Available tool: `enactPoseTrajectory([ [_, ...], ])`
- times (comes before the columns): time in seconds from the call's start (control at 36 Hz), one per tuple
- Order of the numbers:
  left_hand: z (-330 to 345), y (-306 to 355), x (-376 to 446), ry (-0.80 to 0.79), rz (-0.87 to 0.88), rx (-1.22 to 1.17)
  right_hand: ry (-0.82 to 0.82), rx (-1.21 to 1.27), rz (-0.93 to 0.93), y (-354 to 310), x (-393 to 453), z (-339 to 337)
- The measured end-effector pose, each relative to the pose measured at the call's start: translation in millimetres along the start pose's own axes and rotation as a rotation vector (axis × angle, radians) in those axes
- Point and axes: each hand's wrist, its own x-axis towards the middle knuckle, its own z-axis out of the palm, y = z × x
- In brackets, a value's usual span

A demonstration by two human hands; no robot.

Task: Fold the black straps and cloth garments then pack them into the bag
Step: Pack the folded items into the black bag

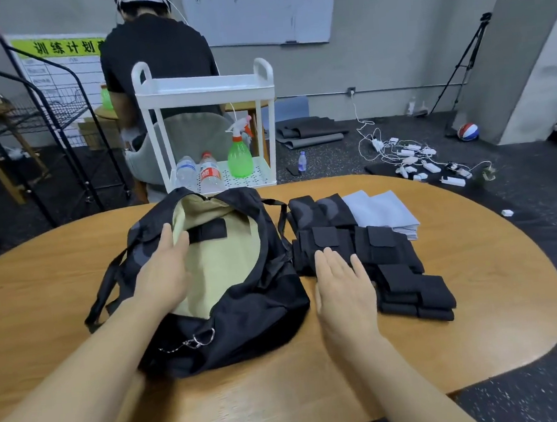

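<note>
Beyond bag (244, 301), white cart (204, 92), bottles (209, 174).

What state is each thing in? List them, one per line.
bag: unzipped, mouth wide open, one black piece inside.
black straps: folded, stacked on the table beside the bag.
grey cloths: folded, piled behind the straps.
left hand: open, fingers straight at the bag's opening.
right hand: open, flat by the straps.
spray bottle: upright on the cart.

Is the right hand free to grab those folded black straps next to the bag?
Probably yes. The right hand is open, its fingertips already at the near edge of the folded black straps, with nothing lying between them.
</note>
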Motion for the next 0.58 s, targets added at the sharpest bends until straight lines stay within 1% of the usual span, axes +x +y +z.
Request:
enactPoseTrajectory([
  [0.08, -4, 1, -2, 0.005, 0.015, -0.04, 0.022, 0.038, -0.072, -27, 19, 0],
  [0.22, -7, 0, -4, 0.022, 0.04, -0.165, -0.012, 0.1, -0.163, -79, 52, 12],
  [0.28, -6, 0, -3, 0.031, 0.058, -0.207, -0.082, 0.112, -0.168, -95, 65, 23],
  [0.33, -5, -1, -2, 0.042, 0.068, -0.241, -0.177, 0.066, -0.178, -107, 79, 29],
  [0.39, -5, -1, -2, 0.046, 0.076, -0.263, -0.319, 0.011, -0.22, -115, 93, 38],
  [0.44, -5, -2, -1, 0.046, 0.082, -0.28, -0.418, -0.059, -0.222, -117, 107, 49],
  [0.5, -6, -3, -1, 0.043, 0.09, -0.296, -0.458, -0.159, -0.21, -118, 121, 58],
  [0.58, -7, -5, -2, 0.032, 0.106, -0.34, -0.515, -0.224, -0.201, -120, 138, 75],
])
